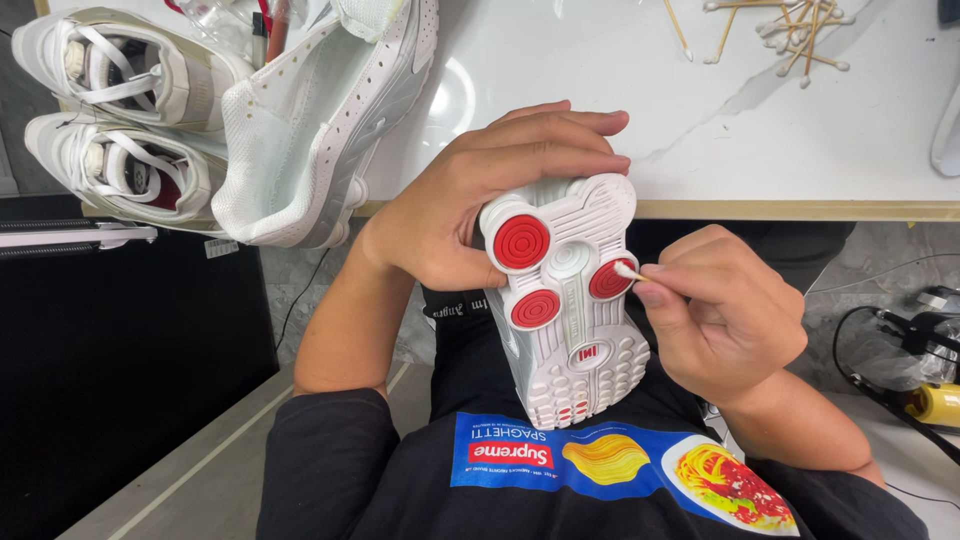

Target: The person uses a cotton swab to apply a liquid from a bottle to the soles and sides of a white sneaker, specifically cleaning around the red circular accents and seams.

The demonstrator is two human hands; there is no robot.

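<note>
L hand clamps white sneaker sole-up over lap, long axis table-to-torso. R hand pinches cotton swab, tip touching red heel pod on R side.

Table: white marble-patterned table with a pale wooden edge.
Floor: grey, crossed by a light stripe.
Left: black cabinet.
Light: bright, glare on the tabletop.

Left hand cupped, fingers curled; right hand pinching.
</note>
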